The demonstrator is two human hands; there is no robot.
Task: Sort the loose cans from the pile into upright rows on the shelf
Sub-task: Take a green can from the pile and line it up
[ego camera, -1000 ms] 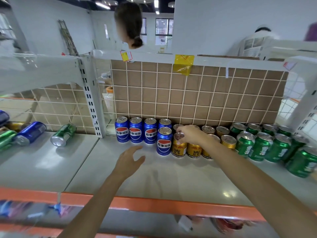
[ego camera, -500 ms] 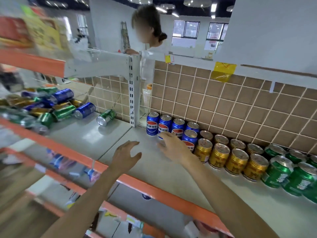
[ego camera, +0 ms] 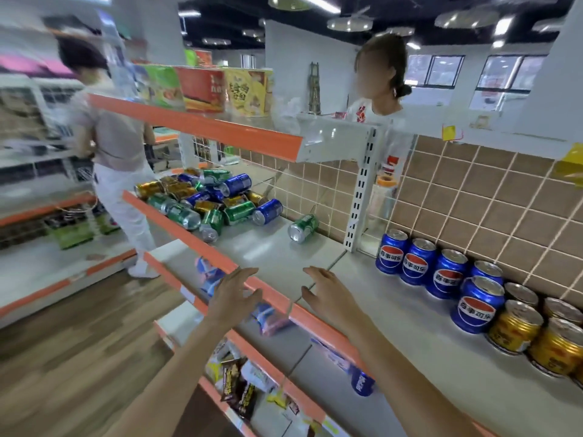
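A pile of loose blue, green and gold cans [ego camera: 208,197] lies on its side at the left of the grey shelf [ego camera: 271,250]. One green can [ego camera: 302,228] lies alone nearer the upright post. Upright blue cans [ego camera: 419,261] stand in rows at the right against the tiled back, with gold cans [ego camera: 514,328] beyond them. My left hand [ego camera: 233,296] hovers open over the orange shelf edge. My right hand [ego camera: 328,294] is open above the bare shelf, holding nothing.
A white slotted post [ego camera: 362,190] divides the shelf. An upper shelf [ego camera: 202,124] with boxes overhangs the pile. Snack packets [ego camera: 239,386] fill the lower shelves. One person stands behind the shelf, another in the aisle at left.
My view has swung left toward the pile. My right hand left the upright cans and moved left, empty. Both hands now hover near the shelf's front edge.
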